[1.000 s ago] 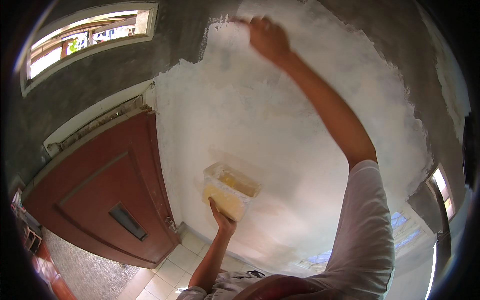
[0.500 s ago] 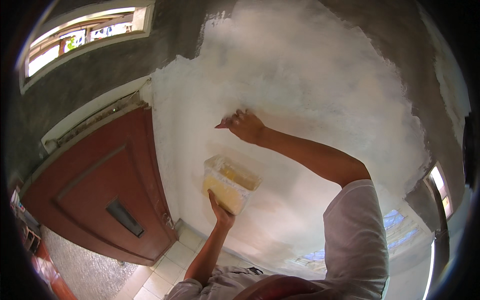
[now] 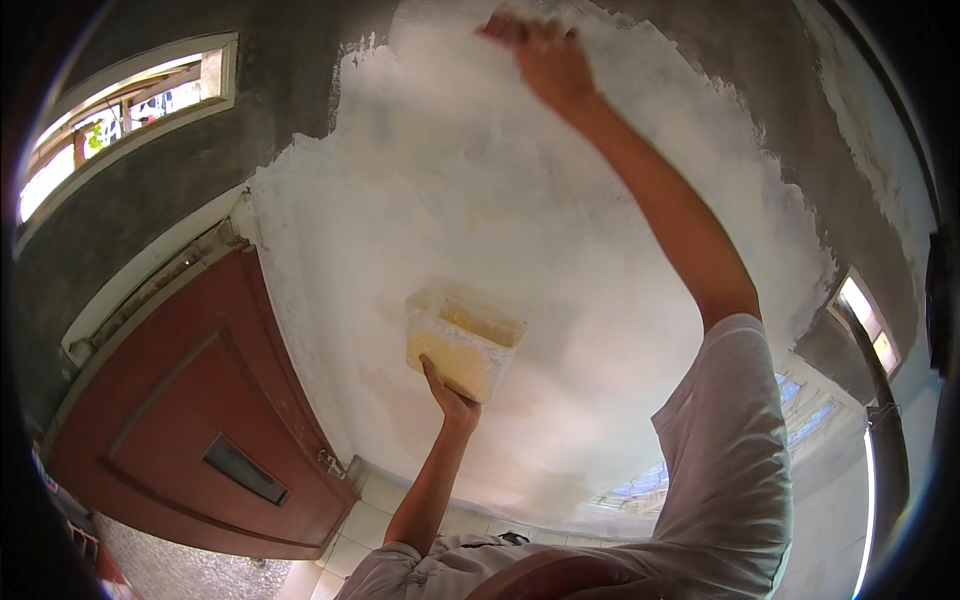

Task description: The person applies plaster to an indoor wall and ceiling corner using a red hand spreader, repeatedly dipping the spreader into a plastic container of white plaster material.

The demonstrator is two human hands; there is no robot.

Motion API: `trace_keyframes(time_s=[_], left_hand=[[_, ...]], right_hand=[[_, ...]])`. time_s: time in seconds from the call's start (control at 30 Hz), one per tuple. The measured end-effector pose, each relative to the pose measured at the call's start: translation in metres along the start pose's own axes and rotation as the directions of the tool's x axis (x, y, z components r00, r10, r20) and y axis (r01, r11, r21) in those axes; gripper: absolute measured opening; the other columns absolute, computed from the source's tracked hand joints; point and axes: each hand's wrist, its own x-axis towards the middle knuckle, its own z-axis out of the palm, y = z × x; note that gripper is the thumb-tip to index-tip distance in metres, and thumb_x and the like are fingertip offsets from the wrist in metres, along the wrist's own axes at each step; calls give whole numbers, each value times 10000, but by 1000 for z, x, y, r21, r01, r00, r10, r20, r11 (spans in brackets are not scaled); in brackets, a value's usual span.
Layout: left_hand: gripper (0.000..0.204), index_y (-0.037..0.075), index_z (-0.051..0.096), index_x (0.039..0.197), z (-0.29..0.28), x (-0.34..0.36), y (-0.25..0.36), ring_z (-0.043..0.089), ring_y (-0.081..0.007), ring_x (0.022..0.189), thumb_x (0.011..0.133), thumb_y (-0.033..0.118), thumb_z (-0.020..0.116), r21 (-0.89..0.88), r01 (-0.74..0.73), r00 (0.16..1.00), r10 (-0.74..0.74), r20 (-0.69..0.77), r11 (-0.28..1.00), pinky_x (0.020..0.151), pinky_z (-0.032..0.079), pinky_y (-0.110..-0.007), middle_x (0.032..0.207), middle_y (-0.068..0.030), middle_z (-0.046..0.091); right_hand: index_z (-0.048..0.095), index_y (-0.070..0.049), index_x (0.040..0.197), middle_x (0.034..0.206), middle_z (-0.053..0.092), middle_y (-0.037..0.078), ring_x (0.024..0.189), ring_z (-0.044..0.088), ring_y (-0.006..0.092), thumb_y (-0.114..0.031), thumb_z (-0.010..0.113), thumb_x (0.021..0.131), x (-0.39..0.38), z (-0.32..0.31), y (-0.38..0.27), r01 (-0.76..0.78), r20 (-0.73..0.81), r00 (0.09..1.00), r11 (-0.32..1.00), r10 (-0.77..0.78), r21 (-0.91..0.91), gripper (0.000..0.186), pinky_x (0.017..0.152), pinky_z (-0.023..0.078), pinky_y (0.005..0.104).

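Observation:
My left hand grips a pale yellow, rectangular plastic container from below, its open top smeared with white material and yellow inside. My right hand, blurred, is raised high against the wall, whose white coat has a ragged edge bordering dark grey plaster. Its fingers are closed around a small reddish flat tool, too smeared by motion to make out exactly.
A reddish-brown door with a narrow pane stands at left, below a white-framed high window. A small window and a dark vertical pipe are at right. Tiled floor lies below.
My right hand moved down toward the middle of the wall, then back up to the top. My left hand and container rose slightly. The view has shifted, with the door and window further left.

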Motion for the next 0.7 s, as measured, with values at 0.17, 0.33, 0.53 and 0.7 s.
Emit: trace_keyframes(time_s=[0.17, 0.33, 0.53, 0.7], left_hand=[[808, 145, 294, 1548, -11, -15, 7, 435, -237, 1368, 975, 693, 449, -1, 4, 1000, -4, 0, 1000, 1105, 418, -399, 1499, -54, 424], [790, 152, 319, 1541, -36, -29, 27, 471, -236, 1340, 978, 693, 437, 30, -42, 997, 44, -68, 999, 1086, 437, -398, 1478, -62, 457], [698, 152, 420, 1465, -45, -51, 66, 552, -198, 1203, 997, 670, 421, -5, -123, 977, 120, -178, 992, 998, 474, -372, 1311, -38, 552], [714, 149, 411, 1481, -65, -64, 71, 541, -210, 1231, 996, 672, 422, 8, -151, 962, 149, -228, 988, 1024, 459, -378, 1353, -42, 543]], right_hand=[[609, 36, 1233, 995, 677, 168, 902, 646, 308, -289, 633, 920, -119, -42, -135, 322, -13, 947, 941, -322, 109, 452, 685, 544, 449], [595, -77, 1347, 1082, 685, 181, 927, 669, 311, -90, 540, 912, -152, -88, -199, -28, 504, 501, 569, -703, 822, 438, 759, 542, 475], [521, -238, 1410, 1148, 662, 121, 1025, 667, 300, -105, 557, 903, 39, -38, -190, 16, 220, 956, 786, -192, 618, 526, 841, 533, 498], [603, -62, 1258, 1151, 640, 117, 1086, 619, 308, -207, 592, 932, 160, 41, -176, 24, -94, 996, 970, -1, 244, 357, 850, 520, 594]])
